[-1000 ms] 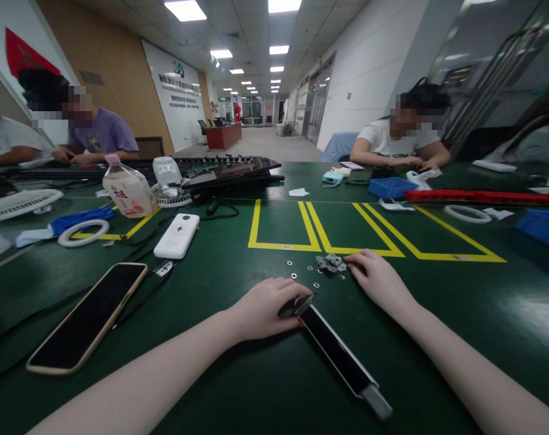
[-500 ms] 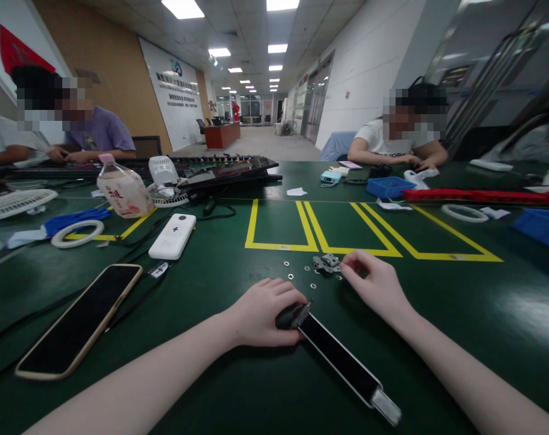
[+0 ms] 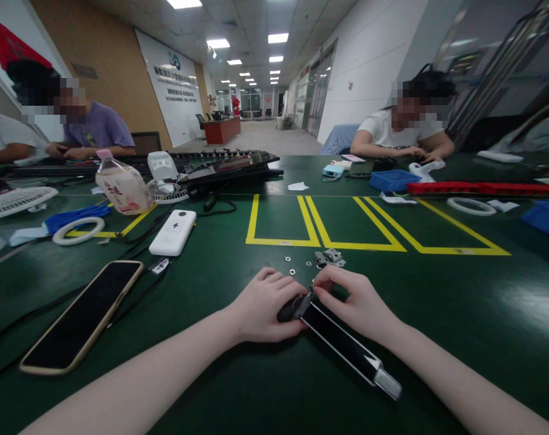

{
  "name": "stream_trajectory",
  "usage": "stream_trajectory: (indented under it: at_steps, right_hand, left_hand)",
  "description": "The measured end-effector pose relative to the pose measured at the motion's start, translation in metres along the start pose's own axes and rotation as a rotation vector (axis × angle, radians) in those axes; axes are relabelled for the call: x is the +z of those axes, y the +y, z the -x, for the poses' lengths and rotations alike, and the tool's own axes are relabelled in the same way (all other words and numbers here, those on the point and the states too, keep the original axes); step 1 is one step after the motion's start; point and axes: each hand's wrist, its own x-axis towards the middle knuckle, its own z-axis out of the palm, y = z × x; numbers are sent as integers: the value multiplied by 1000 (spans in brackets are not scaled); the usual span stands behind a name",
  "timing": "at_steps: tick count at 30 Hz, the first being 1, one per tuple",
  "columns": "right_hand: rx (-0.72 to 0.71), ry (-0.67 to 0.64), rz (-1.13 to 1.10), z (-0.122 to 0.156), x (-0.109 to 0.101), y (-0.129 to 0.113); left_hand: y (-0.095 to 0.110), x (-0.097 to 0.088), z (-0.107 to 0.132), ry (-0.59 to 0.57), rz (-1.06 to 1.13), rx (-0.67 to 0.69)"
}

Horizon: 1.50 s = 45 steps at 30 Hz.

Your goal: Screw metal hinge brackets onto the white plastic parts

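Note:
My left hand is closed around the dark rounded end of a long black bar with silver edges. The bar slants down to the right and finishes in a bare metal tip. Thumb and forefinger of my right hand are pinched together at the bar's upper end, by a small upright pin; whatever sits between them is too small to make out. Just beyond the right hand lie small grey metal brackets in a pile. Several small metal rings, perhaps nuts or washers, are scattered left of the pile.
Yellow tape outlines mark the green table ahead. To the left are a phone, a white power bank, cables and a drink bottle. A blue tray stands at right. Other people sit across the table.
My right hand has moved left and nearer, from the bracket pile to the bar's upper end. My left hand keeps its hold on the bar. The view has shifted slightly.

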Motion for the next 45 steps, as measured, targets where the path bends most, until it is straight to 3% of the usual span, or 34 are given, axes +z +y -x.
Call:
stream_trajectory:
  at_steps: [5, 20, 28, 45]
  right_hand:
    - [-41, -50, 43, 1, 1, 4]
    - [-259, 22, 340, 1, 6, 9]
    - [-205, 10, 261, 3, 9, 10]
    - [-167, 23, 162, 4, 12, 15]
  left_hand:
    - [0, 2, 0, 29, -19, -15]
    - [-1, 5, 1, 38, 42, -46]
    - [-2, 3, 1, -16, 90, 17]
    - [-2, 0, 0, -23, 172, 11]
